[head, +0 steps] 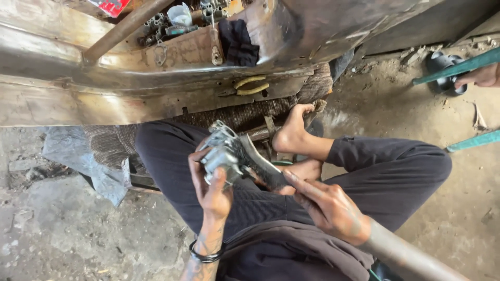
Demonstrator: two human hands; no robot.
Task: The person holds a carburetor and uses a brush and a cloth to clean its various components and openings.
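Left hand [213, 182]: fingers curled closed around a grey metal part [221, 151], thumb laid up its near face; the part is ribbed and irregular, its exact form hard to make out. Right hand [325, 205]: closed on the handle end of a dark file-like tool [260, 161], forefinger stretched along it; the tool's far end touches the metal part just right of the left hand. Both hands sit above the person's crossed legs in dark trousers [385, 166], a bare foot [291, 132] just beyond the tool. A black wristband [205, 256] circles the left wrist. Beyond the hands: a worn metal worktop [78, 78] with yellow-handled pliers [247, 86], a dark cloth [238, 41] and small metal parts, blurred. Far right of the right hand, another person's hand [482, 77] on a green bar [453, 69], cut off by the frame edge.
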